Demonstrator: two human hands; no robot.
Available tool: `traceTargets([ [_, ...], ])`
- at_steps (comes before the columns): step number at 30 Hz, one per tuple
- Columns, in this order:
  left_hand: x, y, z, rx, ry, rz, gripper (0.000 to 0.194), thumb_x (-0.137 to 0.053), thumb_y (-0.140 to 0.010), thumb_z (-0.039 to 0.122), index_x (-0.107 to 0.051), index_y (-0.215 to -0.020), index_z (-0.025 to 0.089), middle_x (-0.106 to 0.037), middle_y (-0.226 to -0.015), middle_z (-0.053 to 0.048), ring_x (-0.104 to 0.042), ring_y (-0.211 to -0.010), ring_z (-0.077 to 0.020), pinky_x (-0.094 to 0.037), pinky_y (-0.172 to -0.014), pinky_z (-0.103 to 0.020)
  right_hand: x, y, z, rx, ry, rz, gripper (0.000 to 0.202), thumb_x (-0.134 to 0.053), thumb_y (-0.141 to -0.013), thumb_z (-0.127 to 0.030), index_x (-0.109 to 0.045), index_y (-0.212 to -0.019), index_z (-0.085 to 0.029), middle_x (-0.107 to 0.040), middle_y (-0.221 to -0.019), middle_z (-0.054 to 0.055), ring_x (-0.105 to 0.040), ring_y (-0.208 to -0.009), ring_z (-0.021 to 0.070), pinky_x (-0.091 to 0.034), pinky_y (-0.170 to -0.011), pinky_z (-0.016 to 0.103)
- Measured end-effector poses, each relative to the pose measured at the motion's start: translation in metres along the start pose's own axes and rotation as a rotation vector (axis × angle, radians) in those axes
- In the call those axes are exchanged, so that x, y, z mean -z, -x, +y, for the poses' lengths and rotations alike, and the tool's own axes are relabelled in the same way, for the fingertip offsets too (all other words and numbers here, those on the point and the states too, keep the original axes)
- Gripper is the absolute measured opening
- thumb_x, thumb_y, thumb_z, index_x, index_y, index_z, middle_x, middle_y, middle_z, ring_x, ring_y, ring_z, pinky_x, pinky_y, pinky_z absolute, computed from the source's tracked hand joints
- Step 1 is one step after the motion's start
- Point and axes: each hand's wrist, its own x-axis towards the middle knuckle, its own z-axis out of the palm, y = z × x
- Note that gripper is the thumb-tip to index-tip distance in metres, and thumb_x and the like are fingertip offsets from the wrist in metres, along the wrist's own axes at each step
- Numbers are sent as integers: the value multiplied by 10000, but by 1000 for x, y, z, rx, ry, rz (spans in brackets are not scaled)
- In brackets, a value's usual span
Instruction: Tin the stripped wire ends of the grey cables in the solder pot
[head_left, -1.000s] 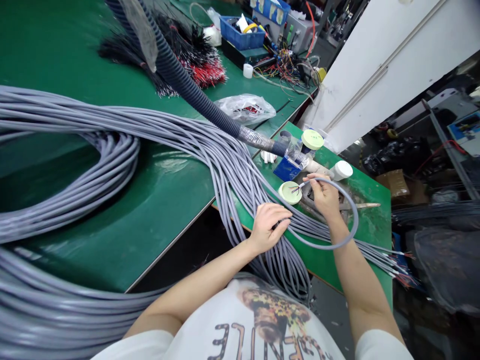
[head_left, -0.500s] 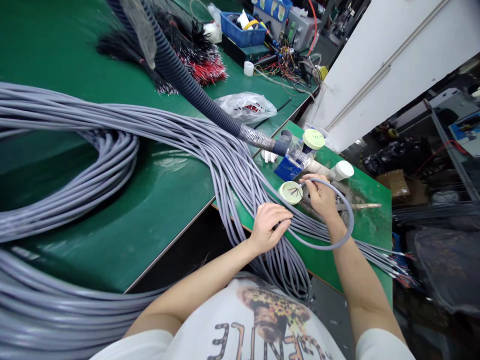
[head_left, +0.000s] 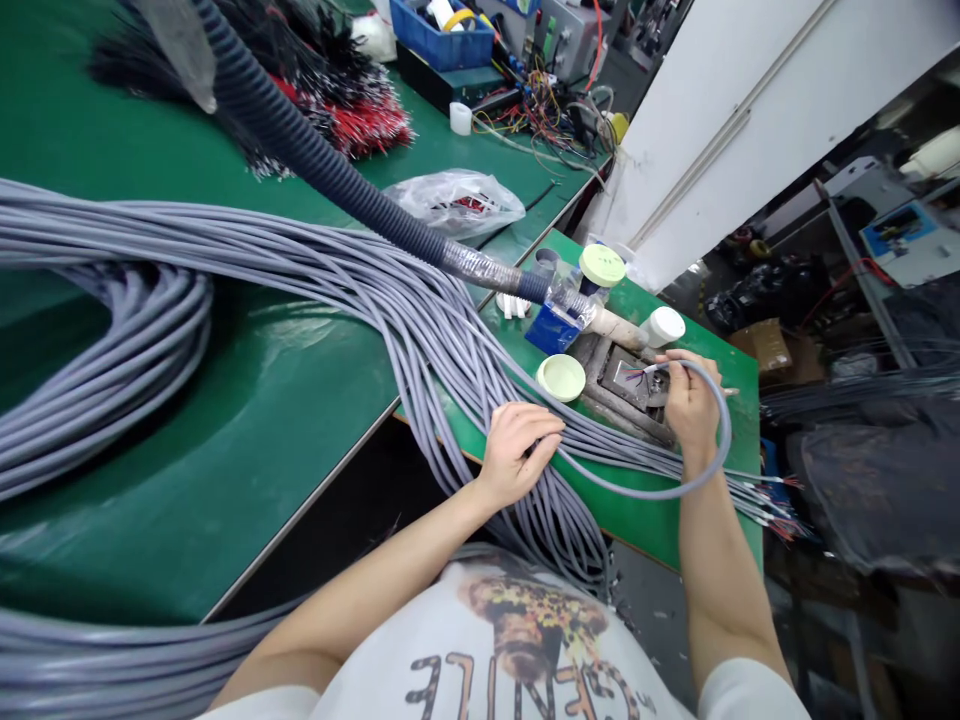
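Observation:
My right hand (head_left: 691, 400) is closed on one grey cable (head_left: 660, 493), just behind its stripped end. Thin bare-tipped wires (head_left: 637, 372) fan out there, over the shiny square in a dark, grimy metal pot (head_left: 600, 390). From that hand the cable loops round and back toward my left hand (head_left: 521, 450). My left hand lies on the grey cable bundle (head_left: 465, 340), fingers bent together and thumb below, closed around cable; how many strands it grips is hidden. Left of the pot sits a shallow pale-green dish (head_left: 561, 378).
A corrugated hose (head_left: 337, 190) crosses above the bench to a pipe (head_left: 619, 328) by the pot. Nearby are a white jar (head_left: 664, 327), a yellow-lidded jar (head_left: 602, 264) and a blue box (head_left: 553, 328). Coiled cables (head_left: 142, 340) cover the left side.
My right hand has moved the cable's wire ends from the pale-green dish rightward to over the metal pot. My left hand stays on the bundle. The whole view has shifted slightly.

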Motion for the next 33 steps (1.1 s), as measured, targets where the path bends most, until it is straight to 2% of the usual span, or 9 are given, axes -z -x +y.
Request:
traceTargets([
  [5, -1, 1, 0, -15, -32, 5, 159, -574, -850, 205, -664, -980, 221, -713, -952, -55, -610, -983, -218, -394, -925, -418, -5, 3, 31, -37, 67, 3, 244, -429, -928, -307, -650, -973, -214, -708, -969, 45, -556, -978, 232, -387, -895, 395],
  [11, -2, 1, 0, 2, -60, -8, 156, -563, -858, 225, -670, -971, 218, -716, -947, -59, -611, -983, -220, -393, -928, -424, -14, 5, 48, -33, 97, -18, 241, -432, -922, -302, -651, -970, -213, -705, -974, 50, -565, -978, 229, -388, -903, 400],
  [18, -1, 0, 1, -11, -46, -3, 159, -576, -848, 197, -664, -978, 227, -714, -954, -49, -611, -987, -223, -390, -924, -419, -19, 5, 52, -13, 88, -30, 224, -446, -917, -290, -647, -985, -216, -708, -945, 46, -573, -950, 228, -388, -885, 379],
  [28, -2, -2, 3, -37, -48, -3, 164, -577, -847, 172, -653, -984, 219, -712, -953, -46, -606, -976, -212, -388, -911, -412, -30, 4, 56, -13, 130, -98, 225, -442, -912, -285, -650, -964, -217, -696, -1016, 43, -555, -994, 230, -359, -901, 391],
  [33, -2, -2, 2, -36, -58, -2, 153, -574, -853, 188, -656, -979, 215, -713, -952, -48, -609, -981, -212, -395, -912, -411, -13, 4, 43, -61, 50, -42, 236, -444, -919, -310, -656, -962, -215, -703, -984, 48, -558, -1003, 222, -377, -929, 396],
])
